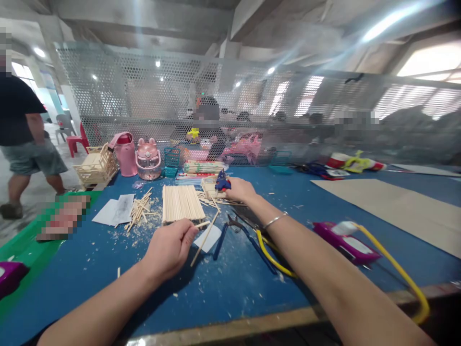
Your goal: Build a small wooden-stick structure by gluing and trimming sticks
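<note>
My left hand (171, 247) is closed around a short pale wooden stick (202, 224), its end poking out past the thumb. Just beyond it lies a flat panel of wooden sticks (183, 203) set side by side. My right hand (240, 189) reaches farther out, gripping what looks like a small blue glue gun (223, 182) with a red part. Behind that tool is a small pale stick piece, partly hidden. Between my arms are a long loose stick (205, 239), a white paper scrap (209, 238) and diagonal pliers (236, 223) with blue handles, jaws spread.
Cut sticks (141, 209) and papers (114, 210) lie left. A pink bottle (126, 156), a clear-pink jug (148, 161) and a stick-built model (96, 166) line the back. Rightward are a purple power strip (347, 244), yellow cord and cardboard (403, 206). Mesh (144, 96) stands behind; a person is left.
</note>
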The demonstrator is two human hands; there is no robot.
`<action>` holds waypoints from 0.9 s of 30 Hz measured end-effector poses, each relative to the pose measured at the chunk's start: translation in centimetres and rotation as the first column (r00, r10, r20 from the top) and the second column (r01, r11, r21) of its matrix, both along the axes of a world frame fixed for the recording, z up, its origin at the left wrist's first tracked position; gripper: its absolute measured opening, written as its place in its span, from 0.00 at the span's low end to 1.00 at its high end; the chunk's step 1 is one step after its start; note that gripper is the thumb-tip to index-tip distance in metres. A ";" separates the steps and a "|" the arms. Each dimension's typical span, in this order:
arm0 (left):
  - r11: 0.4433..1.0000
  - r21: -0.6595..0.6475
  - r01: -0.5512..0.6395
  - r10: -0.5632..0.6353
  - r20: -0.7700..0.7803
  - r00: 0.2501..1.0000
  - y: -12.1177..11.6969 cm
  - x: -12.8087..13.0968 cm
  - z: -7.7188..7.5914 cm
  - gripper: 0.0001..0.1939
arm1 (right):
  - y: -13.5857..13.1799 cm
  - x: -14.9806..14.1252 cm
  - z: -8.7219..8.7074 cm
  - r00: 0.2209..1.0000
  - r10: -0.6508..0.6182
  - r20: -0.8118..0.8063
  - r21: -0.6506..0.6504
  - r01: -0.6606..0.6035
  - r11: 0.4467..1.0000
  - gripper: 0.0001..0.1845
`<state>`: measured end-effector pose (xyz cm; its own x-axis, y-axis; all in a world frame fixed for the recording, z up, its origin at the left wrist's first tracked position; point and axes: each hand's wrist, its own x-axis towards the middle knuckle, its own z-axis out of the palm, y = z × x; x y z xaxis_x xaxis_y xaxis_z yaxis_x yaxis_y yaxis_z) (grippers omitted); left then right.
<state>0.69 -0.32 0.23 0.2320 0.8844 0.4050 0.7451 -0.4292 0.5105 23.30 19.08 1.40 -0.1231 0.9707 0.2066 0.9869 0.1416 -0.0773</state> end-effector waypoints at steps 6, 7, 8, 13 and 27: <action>0.994 0.022 -0.106 0.097 0.251 0.963 0.7 -0.6 -0.4 0.16 | 0.4 1.5 0.1 0.984 0.003 -0.177 0.059 0.008 0.998 0.18; 0.991 0.032 -0.133 0.118 0.294 0.949 0.9 -0.8 -0.5 0.16 | 0.5 1.8 0.1 0.975 0.000 -0.222 0.065 0.015 0.998 0.17; 0.987 0.041 -0.156 0.134 0.330 0.934 1.1 -0.9 -0.5 0.15 | 0.6 2.0 0.0 0.962 -0.003 -0.273 0.072 0.023 0.997 0.17; 0.980 0.035 -0.194 0.161 0.421 0.893 2.0 -0.9 -0.9 0.12 | 0.7 2.5 -0.6 0.825 -0.024 -0.564 0.096 0.095 0.991 0.21; 0.968 0.080 -0.237 0.185 0.408 0.894 2.3 -1.2 -1.0 0.11 | -0.7 3.5 1.3 0.508 0.011 -0.861 0.137 0.212 0.968 0.09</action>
<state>-0.55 2.01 -0.79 -0.1566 0.8312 0.5335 0.5736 -0.3632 0.7342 26.79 18.42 2.70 0.3154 0.8860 0.3398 0.4669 0.1668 -0.8684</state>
